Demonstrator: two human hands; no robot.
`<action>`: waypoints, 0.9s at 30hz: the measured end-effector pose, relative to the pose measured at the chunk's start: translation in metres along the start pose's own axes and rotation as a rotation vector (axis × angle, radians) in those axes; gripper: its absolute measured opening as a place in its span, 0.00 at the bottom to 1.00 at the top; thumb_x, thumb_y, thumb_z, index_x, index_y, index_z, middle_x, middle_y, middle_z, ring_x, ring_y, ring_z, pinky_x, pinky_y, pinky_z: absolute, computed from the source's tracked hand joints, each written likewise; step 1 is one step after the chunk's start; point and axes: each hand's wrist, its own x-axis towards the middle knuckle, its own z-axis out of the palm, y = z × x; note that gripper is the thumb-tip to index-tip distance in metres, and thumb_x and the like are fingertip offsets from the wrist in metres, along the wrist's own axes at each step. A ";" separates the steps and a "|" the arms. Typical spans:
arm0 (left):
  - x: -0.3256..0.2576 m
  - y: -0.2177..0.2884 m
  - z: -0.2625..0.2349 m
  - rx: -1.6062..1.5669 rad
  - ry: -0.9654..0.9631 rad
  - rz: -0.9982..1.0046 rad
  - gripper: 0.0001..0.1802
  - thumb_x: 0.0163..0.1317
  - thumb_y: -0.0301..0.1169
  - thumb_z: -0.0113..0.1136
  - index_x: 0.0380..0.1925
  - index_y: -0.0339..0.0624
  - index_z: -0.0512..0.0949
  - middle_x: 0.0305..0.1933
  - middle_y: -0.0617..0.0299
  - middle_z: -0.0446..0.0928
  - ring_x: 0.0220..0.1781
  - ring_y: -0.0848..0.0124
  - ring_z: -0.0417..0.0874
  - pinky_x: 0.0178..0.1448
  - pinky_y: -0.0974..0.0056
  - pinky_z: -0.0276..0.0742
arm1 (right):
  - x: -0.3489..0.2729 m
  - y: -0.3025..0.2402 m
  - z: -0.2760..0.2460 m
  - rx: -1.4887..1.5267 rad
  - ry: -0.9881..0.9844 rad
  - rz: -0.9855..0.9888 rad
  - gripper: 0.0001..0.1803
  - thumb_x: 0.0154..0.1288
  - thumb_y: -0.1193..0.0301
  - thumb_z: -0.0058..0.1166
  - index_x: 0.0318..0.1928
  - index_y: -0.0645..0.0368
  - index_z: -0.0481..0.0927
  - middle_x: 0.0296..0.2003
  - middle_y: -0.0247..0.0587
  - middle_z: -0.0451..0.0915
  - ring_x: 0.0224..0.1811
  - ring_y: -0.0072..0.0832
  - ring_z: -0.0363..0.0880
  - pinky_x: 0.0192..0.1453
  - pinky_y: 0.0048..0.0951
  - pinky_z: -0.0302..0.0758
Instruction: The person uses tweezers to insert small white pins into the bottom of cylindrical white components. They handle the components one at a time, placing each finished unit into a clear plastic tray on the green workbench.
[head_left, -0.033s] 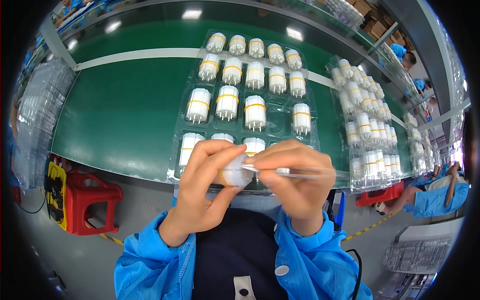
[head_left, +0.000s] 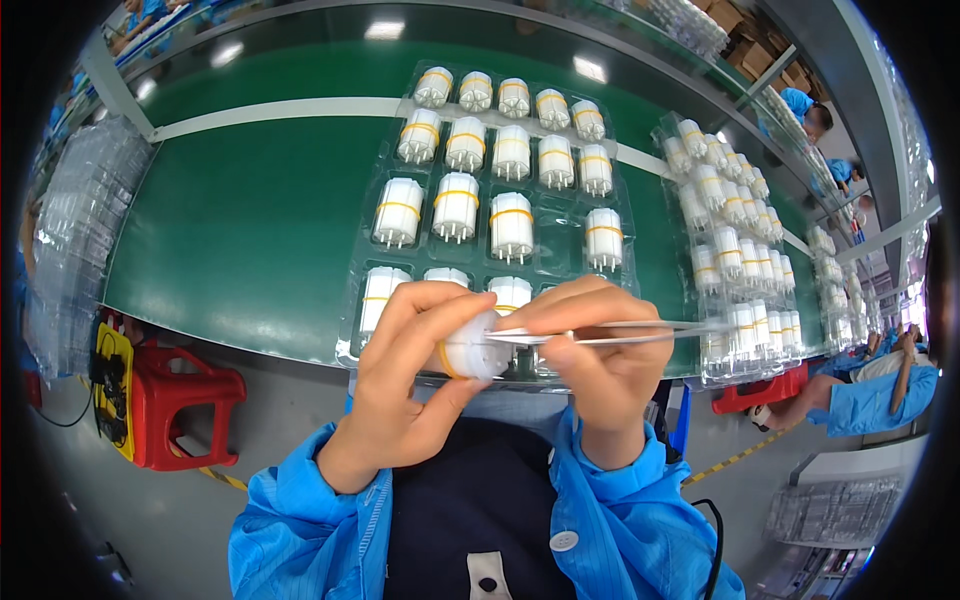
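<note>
My left hand (head_left: 398, 385) grips a white cylindrical plug unit (head_left: 470, 350) with a yellow band, its end tilted toward my right hand. Pinched in my right hand (head_left: 605, 365) is a pair of metal tweezers (head_left: 640, 330), whose tips touch or nearly touch the end of that unit. Fingers hide the exact contact. Just beyond my hands lies a clear plastic tray (head_left: 562, 245) holding rows of similar white units (head_left: 512, 225), pins toward me. One pocket in its third row holds no unit. My hands partly cover the nearest row.
The tray rests on a green work surface (head_left: 230, 230). More filled trays (head_left: 740, 265) stand to the right. Stacked clear trays (head_left: 85, 230) are at the left edge. A red stool (head_left: 185, 405) is at lower left. A co-worker in blue (head_left: 870, 395) sits at far right.
My right hand and the tweezers have shifted slightly, with the tweezers' rear end swinging upward and away from me. My left hand stays nearly still, holding the white unit.
</note>
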 end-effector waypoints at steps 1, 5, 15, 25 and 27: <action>0.000 0.000 0.000 -0.039 -0.003 -0.008 0.31 0.50 0.16 0.65 0.58 0.29 0.73 0.53 0.46 0.71 0.54 0.57 0.76 0.56 0.61 0.75 | -0.006 0.005 0.002 0.143 0.073 0.025 0.08 0.58 0.81 0.61 0.40 0.67 0.84 0.34 0.48 0.86 0.37 0.33 0.85 0.39 0.30 0.79; -0.002 -0.001 0.001 -0.142 0.000 -0.051 0.30 0.53 0.17 0.65 0.59 0.30 0.73 0.54 0.47 0.70 0.55 0.60 0.76 0.56 0.63 0.75 | -0.010 0.007 0.006 0.061 0.097 -0.021 0.08 0.58 0.81 0.62 0.40 0.68 0.83 0.35 0.50 0.86 0.37 0.33 0.85 0.42 0.29 0.80; -0.003 -0.001 0.003 -0.154 0.008 -0.056 0.30 0.53 0.16 0.64 0.59 0.30 0.73 0.55 0.47 0.70 0.55 0.61 0.76 0.56 0.64 0.76 | -0.002 0.004 0.004 -0.075 -0.003 -0.150 0.07 0.54 0.81 0.64 0.36 0.67 0.85 0.33 0.50 0.86 0.35 0.38 0.87 0.39 0.31 0.82; -0.005 -0.007 0.007 -0.054 0.033 -0.015 0.32 0.48 0.14 0.63 0.58 0.31 0.74 0.54 0.45 0.71 0.54 0.57 0.77 0.56 0.61 0.75 | 0.012 -0.016 0.001 -0.342 -0.181 -0.173 0.07 0.52 0.80 0.65 0.34 0.64 0.84 0.31 0.45 0.85 0.31 0.38 0.85 0.35 0.32 0.80; -0.006 -0.010 0.008 -0.034 0.042 -0.051 0.32 0.47 0.13 0.63 0.57 0.32 0.75 0.54 0.44 0.72 0.53 0.55 0.78 0.56 0.59 0.75 | 0.013 -0.014 -0.001 -0.383 -0.193 -0.138 0.06 0.53 0.80 0.64 0.34 0.65 0.84 0.31 0.47 0.85 0.32 0.37 0.85 0.36 0.31 0.80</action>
